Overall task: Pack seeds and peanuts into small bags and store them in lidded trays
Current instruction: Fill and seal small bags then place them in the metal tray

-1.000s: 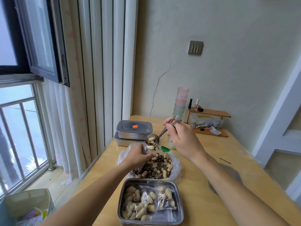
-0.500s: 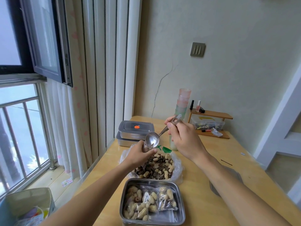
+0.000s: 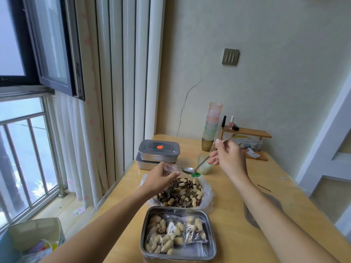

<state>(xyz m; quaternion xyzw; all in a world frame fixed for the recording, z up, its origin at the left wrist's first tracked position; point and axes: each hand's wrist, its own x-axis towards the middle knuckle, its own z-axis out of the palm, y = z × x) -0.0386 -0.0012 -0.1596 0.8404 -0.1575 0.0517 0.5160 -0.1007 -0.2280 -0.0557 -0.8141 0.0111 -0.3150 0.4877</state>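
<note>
Packing looks partly done: several filled bags (image 3: 176, 232) lie in the open tray (image 3: 191, 252) nearest the person, and two lidded trays (image 3: 158, 149) sit stacked behind. The left hand (image 3: 161, 179) pinches a small clear bag (image 3: 169, 167) over the pile of seeds and peanuts (image 3: 182, 192); the right hand (image 3: 228, 158) grips a spoon (image 3: 188, 170), its bowl apparently empty. Plenty remains to bag.

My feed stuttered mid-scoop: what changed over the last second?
The spoon, loaded with peanuts a second ago, was tipped into the small bag, and the right hand has drawn it off to the right; its bowl now looks empty. The left hand still holds the small bag above the pile. The open tray of filled bags and the stacked lidded trays have not moved.
</note>
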